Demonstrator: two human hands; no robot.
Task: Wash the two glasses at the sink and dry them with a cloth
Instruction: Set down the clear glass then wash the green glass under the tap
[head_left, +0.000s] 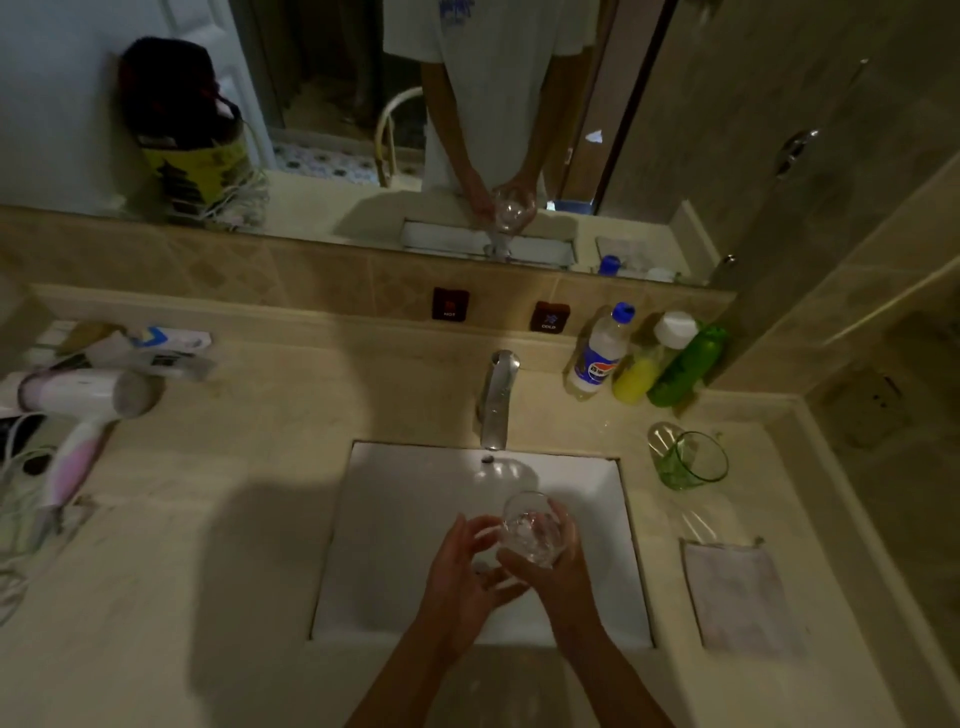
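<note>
A clear round glass (531, 527) is held over the white sink (405, 519), below the faucet (497, 400). My right hand (556, 577) wraps around the glass from the right and beneath. My left hand (467, 566) is beside it on the left, fingers spread and touching the glass's side. No water stream is visible from the faucet. A green glass (691, 460) stands upright on the counter right of the sink. A pale folded cloth (737, 595) lies flat on the counter nearer to me, below the green glass.
Three bottles (644, 358) stand at the back right by the wall. A hair dryer (83, 410) with its cord and some packets lie on the left counter. Hot and cold labels (450, 304) sit on the backsplash under a mirror (363, 104).
</note>
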